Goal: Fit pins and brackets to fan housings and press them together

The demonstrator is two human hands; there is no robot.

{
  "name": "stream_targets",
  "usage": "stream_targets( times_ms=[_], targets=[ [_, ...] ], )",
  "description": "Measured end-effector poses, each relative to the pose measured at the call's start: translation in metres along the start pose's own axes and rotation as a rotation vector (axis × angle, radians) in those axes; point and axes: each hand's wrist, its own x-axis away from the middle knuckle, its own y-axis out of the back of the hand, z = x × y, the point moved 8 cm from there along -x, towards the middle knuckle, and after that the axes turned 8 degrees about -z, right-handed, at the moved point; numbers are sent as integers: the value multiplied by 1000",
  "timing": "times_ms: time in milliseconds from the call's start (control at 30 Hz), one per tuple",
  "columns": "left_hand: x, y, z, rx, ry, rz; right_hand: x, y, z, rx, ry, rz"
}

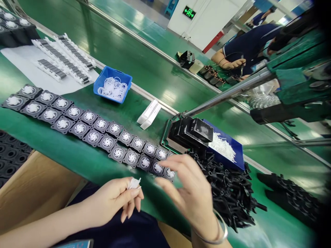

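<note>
My left hand (117,199) is closed in a pinch on a few small white plastic pieces (134,183), low in the middle of the view. My right hand (190,193) hovers just to their right, fingers spread and slightly blurred, holding nothing. It hangs over the near end of a double row of black square housings with white impellers (90,132) and beside a pile of black plastic parts (230,189). A black press fixture (191,132) stands right behind my right hand.
A blue bin of white rings (113,84) and strips of grey parts on white sheet (62,58) lie at the back left. A blue tray of white pieces (227,146) is behind the fixture. Cardboard box (33,186) at front left. Another person (248,48) works across the belt.
</note>
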Motion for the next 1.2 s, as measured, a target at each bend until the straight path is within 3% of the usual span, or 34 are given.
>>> stream_targets(
  times_ms=[100,267,433,600,667,800,867,1000,1200],
  targets=[
    [-1,1,-10,-100,-67,-42,9,-28,10,-222,-48,220],
    [-1,7,-13,-113,-119,-88,10,-40,7,-315,-137,175],
    [1,14,-11,-11,-93,-126,7,-43,12,-452,-131,230],
    [4,12,-15,13,-88,-83,3,-49,16,-519,-166,273],
    [5,15,-16,59,-92,-89,-3,-45,10,-524,-200,222],
    [6,25,-12,50,-80,-127,-18,-25,-23,-352,-327,-30],
    [6,27,-4,-27,-33,-120,-26,-22,-31,-198,-297,-87],
    [7,28,6,-39,12,-102,-38,-30,-27,4,-127,-97],
    [9,27,6,17,25,-77,-43,-40,-19,70,-8,-74]
  ],
)
